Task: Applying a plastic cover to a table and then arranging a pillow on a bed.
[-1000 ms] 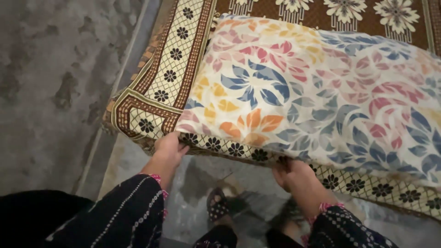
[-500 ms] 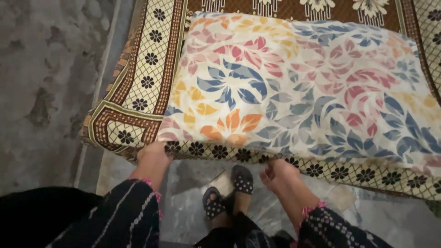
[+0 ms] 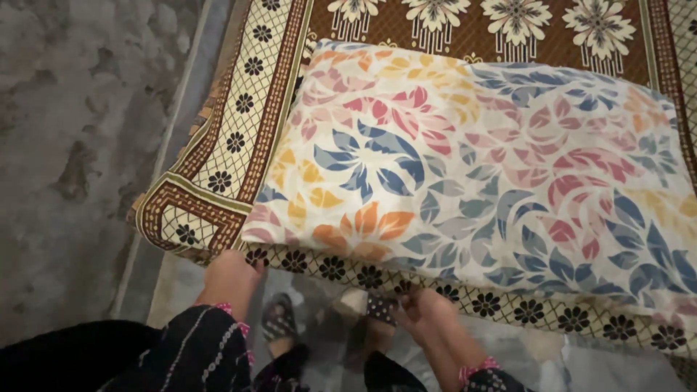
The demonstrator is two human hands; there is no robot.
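- While both hands are working along the near edge of the bed, the fingers of the left hand [image 3: 231,279] are curling under the patterned bedcover [image 3: 239,138] close to its front left corner; they are tucked out of sight beneath the edge, so how tightly they are closing cannot be told.
- The fingers [image 3: 408,299] of the right hand [image 3: 428,316] are bending around the same flowered border further along to the right, pinching the hem from below.
- The bedcover's edge is lying just above and ahead of both hands, its long axis running left to right and dipping slightly toward the right.
- The left hand is sitting nearer the corner, the right nearer the middle of the edge.
- A large leaf-printed pillow [image 3: 479,167] is lying on the bedcover just beyond the fingers, its front side almost reaching the border.
- Dark dotted sandals [image 3: 279,319] are showing on the grey floor [image 3: 65,145] between the sleeves.
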